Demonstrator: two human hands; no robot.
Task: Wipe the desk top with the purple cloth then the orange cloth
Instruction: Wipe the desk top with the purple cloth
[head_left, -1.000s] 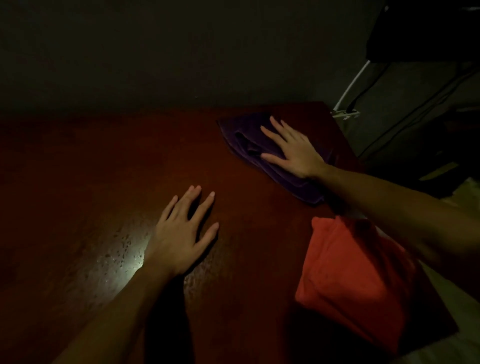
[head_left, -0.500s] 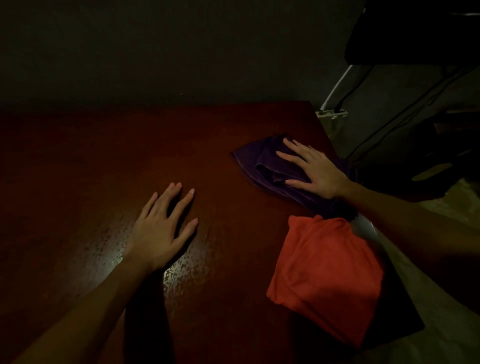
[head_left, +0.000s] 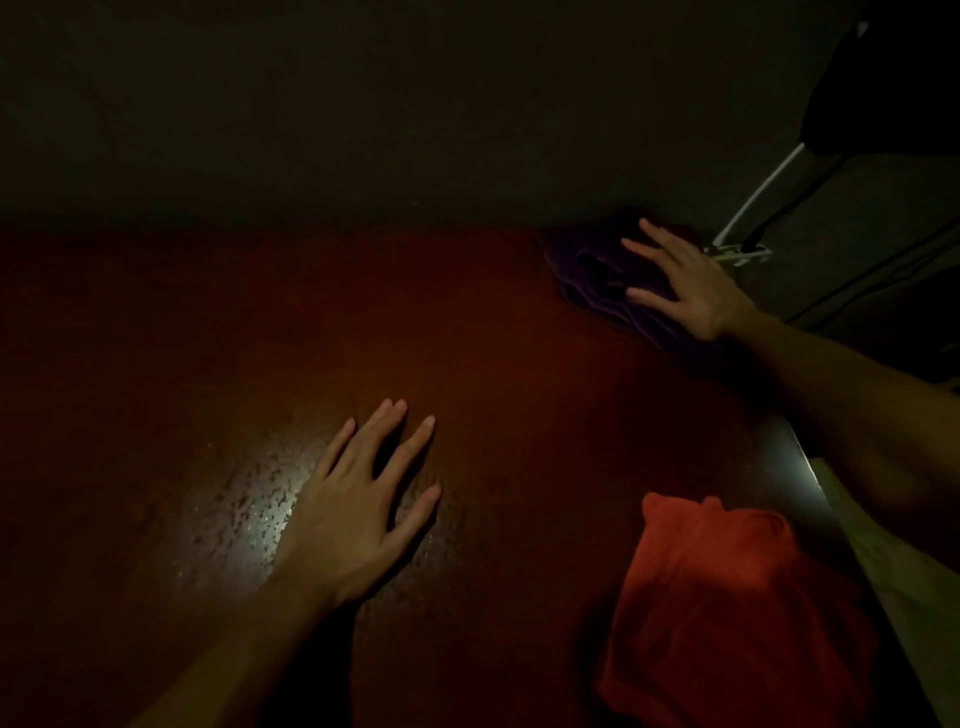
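The dark red-brown desk top (head_left: 509, 364) fills most of the dim view. A crumpled purple cloth (head_left: 592, 275) lies at the desk's far right corner, against the wall. My right hand (head_left: 680, 280) presses flat on it with fingers spread. My left hand (head_left: 363, 499) rests flat on the bare desk near the middle, fingers apart, holding nothing. A bunched orange cloth (head_left: 727, 618) sits on the desk at the near right, untouched, below my right forearm.
A dark wall (head_left: 415, 104) runs along the desk's far edge. Past the right edge, a white power strip (head_left: 743, 254) with a white cable and dark cables lies on the floor. A black object (head_left: 893, 78) hangs at the upper right.
My right hand has pushed the purple cloth away from the orange cloth, up to the far right corner by the wall. My left hand has stayed flat on the desk.
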